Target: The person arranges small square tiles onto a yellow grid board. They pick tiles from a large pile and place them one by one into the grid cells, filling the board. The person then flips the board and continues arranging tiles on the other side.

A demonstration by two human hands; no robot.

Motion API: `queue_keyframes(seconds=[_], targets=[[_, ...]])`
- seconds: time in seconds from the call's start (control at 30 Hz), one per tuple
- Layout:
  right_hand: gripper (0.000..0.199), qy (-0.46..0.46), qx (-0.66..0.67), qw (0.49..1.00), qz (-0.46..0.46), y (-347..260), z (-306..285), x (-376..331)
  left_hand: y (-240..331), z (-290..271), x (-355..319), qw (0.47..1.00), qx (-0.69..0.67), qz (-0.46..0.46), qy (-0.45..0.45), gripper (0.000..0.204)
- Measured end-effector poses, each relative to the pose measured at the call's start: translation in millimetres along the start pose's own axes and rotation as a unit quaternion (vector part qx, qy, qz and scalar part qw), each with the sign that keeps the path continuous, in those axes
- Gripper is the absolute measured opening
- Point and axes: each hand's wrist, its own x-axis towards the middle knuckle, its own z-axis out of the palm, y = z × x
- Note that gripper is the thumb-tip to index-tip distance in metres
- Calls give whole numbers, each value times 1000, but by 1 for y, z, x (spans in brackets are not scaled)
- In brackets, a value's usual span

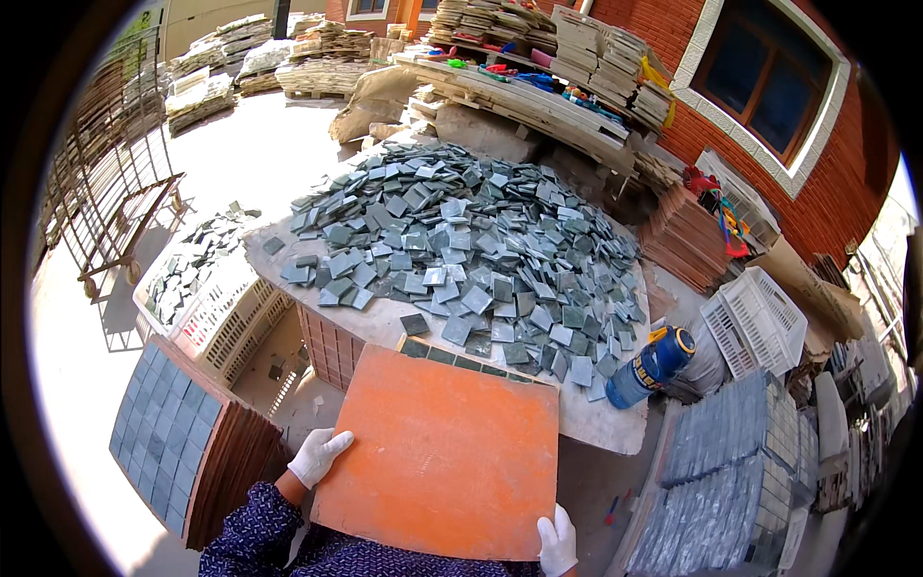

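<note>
An orange square board (437, 452) is held flat in front of me by both hands. My left hand (319, 456), in a white glove, grips its left edge with the thumb on top. At the lower right corner, my right hand (557, 541), also gloved in white, closes on the edge. Beyond the board's far edge shows a row of dark green tiles in a frame (466, 362), mostly hidden beneath it. A large heap of grey-green square stone tiles (471, 240) covers the pale table (615, 433) behind.
A blue bottle (651, 367) stands at the table's right edge. Left, a stack of boards topped with laid tiles (168, 433) stands near a white crate (240, 332) of loose tiles. Wrapped tile stacks (716, 481) and white crates (757, 322) are right; a metal cart (115, 221) is far left.
</note>
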Motion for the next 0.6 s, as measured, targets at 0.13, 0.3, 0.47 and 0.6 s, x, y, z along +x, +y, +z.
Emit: queue_keyframes(seconds=[0.13,0.3,0.47,0.6], targets=[[44,25,-11,999,38,40,8,2,-26,6,50,972,232,-15,18,56],[34,39,-209,972,98,19,30,32,-9,7,82,880,472,-12,56,66],[42,-52,-415,895,153,23,21,53,-1,13,94,852,520,3,63,68],[32,40,-241,964,100,43,11,70,5,17,89,996,-5,-61,-67,45]])
